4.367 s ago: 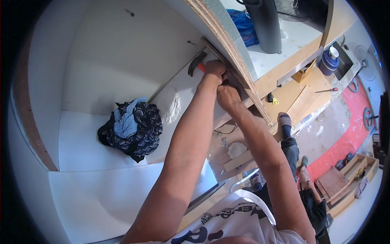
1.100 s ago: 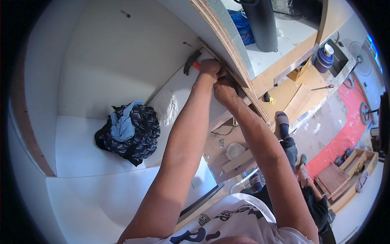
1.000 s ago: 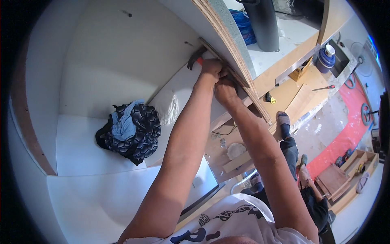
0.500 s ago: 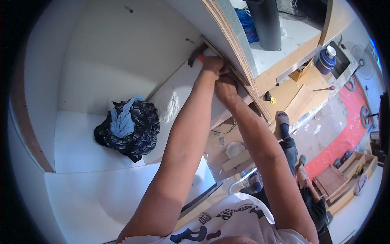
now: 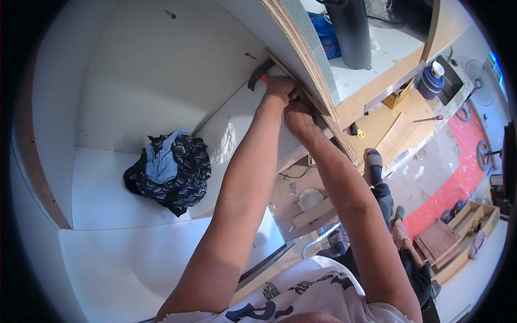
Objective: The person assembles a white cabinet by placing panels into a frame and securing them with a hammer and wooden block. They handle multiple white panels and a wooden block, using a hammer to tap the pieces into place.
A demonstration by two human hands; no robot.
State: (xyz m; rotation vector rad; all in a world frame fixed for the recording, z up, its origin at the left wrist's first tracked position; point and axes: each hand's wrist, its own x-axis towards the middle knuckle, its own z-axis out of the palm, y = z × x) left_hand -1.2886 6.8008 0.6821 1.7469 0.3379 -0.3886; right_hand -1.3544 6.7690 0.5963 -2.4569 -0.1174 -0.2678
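Both my arms reach up to a corner beside an upright plywood-edged panel (image 5: 302, 46). There my left hand (image 5: 280, 89) is closed round the handle of a claw hammer, whose dark head (image 5: 260, 74) and a bit of orange grip show past the fingers. Just below and to the right, my right hand (image 5: 299, 117) is closed, fingers curled in beside a narrow wooden strip (image 5: 285, 67) along the panel. What its fingers pinch is hidden. The two hands almost touch.
A black patterned bag (image 5: 189, 172) with a light blue cloth (image 5: 162, 161) sits on the white surface, beside a white cloth (image 5: 219, 141). Right of the panel are a dark cylinder (image 5: 353, 37), yellow-handled scissors (image 5: 360, 133) and a screwdriver (image 5: 429, 119). Another person's legs (image 5: 381, 196) show below.
Hardly anything differs. The view has shifted slightly, while both hands stay closed at the same corner and the hammer stays at the left hand.
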